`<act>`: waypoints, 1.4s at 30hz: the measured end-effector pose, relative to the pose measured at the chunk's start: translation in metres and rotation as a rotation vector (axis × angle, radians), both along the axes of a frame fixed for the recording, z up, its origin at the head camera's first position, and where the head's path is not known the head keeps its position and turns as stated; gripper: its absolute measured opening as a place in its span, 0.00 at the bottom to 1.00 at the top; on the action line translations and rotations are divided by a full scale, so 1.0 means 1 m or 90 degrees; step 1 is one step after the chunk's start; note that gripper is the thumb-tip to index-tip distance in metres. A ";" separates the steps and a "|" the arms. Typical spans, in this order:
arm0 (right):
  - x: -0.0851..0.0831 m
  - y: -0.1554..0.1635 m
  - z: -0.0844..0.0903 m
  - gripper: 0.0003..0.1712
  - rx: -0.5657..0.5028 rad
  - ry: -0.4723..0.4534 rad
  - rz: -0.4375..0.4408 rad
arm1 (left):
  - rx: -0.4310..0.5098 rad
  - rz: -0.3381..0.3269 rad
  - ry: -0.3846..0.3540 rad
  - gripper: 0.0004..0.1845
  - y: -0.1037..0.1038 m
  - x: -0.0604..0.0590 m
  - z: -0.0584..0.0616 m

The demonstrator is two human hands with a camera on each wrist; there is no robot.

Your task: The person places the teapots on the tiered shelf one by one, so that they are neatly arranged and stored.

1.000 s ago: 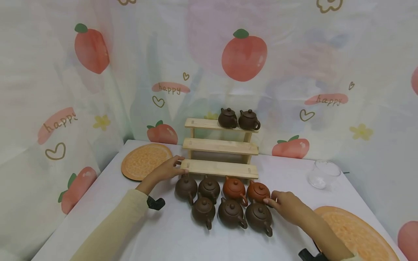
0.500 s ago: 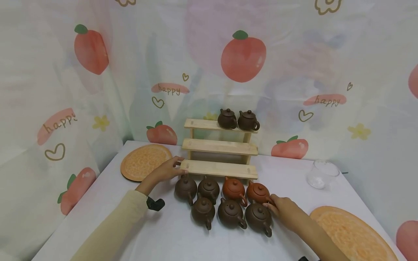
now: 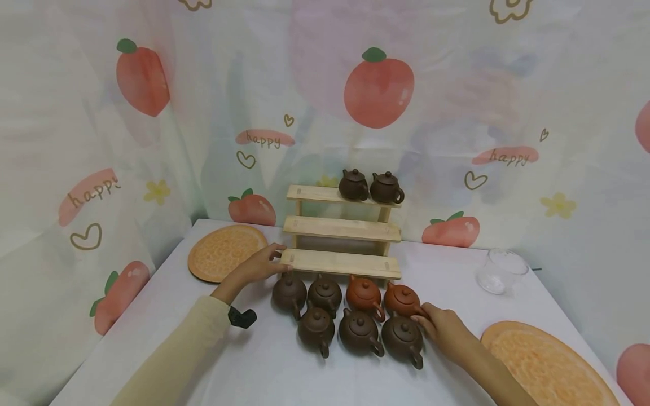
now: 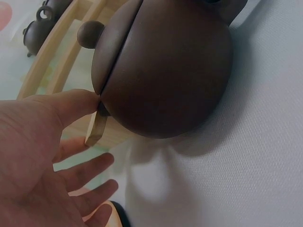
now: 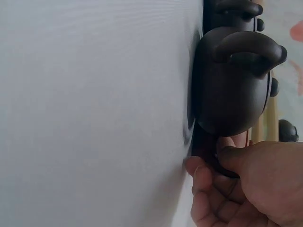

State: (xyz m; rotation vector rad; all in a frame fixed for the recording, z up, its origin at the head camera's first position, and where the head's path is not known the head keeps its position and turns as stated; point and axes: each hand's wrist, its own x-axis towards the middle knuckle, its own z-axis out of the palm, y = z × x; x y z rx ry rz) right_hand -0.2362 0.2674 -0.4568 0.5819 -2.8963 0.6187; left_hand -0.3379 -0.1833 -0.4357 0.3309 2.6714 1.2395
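1. A white table (image 3: 264,366) stands in a corner hung with peach-printed curtains. At its back is a three-step wooden rack (image 3: 341,229); two dark teapots (image 3: 371,186) sit on the top step.

2. Seven more pots stand in two rows before the rack. The one in hand is the dark brown teapot (image 3: 402,336) at the right end of the near row, just in front of a red-brown teapot (image 3: 401,298).

3. The right hand (image 3: 443,329) lies directly to that pot's right, touching its side. In the right wrist view its fingers (image 5: 204,176) curl in at the pot's base with the thumb against the body, so it looks to be pinching the pot, which rests on the table.

4. The pot's long axis runs front to back: its loop handle (image 3: 416,359) points toward the person, beside the hand rather than in it.

5. The left hand (image 3: 260,263) is well apart on the far side of the group, fingers relaxed and straight, its thumb touching the left end of the rack's lowest step.

6. The right hand is thus by far the nearer to that pot.
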 end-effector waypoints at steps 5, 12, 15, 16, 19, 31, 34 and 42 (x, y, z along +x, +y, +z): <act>0.001 0.001 -0.002 0.12 -0.015 0.025 0.001 | -0.003 0.000 0.001 0.37 0.000 -0.001 -0.001; 0.002 0.002 -0.002 0.14 -0.035 0.053 0.009 | -0.003 -0.001 0.000 0.37 0.000 -0.002 -0.002; 0.003 0.002 -0.002 0.14 -0.037 0.057 0.009 | -0.003 -0.001 -0.001 0.37 0.000 -0.002 -0.002; 0.003 0.002 -0.002 0.14 -0.037 0.059 0.008 | -0.004 0.000 -0.001 0.37 0.000 -0.002 -0.002; 0.002 0.001 0.000 0.15 -0.041 0.072 0.011 | -0.005 0.002 -0.002 0.37 -0.001 -0.002 -0.002; -0.001 -0.006 0.026 0.10 -0.069 0.077 0.042 | 0.011 -0.002 -0.005 0.37 -0.001 -0.002 -0.002; -0.005 -0.008 0.033 0.10 -0.070 0.075 0.047 | 0.015 -0.003 -0.006 0.37 -0.001 -0.001 -0.002; -0.018 -0.026 0.053 0.08 -0.074 0.053 0.039 | 0.020 -0.004 -0.002 0.38 0.000 -0.002 -0.004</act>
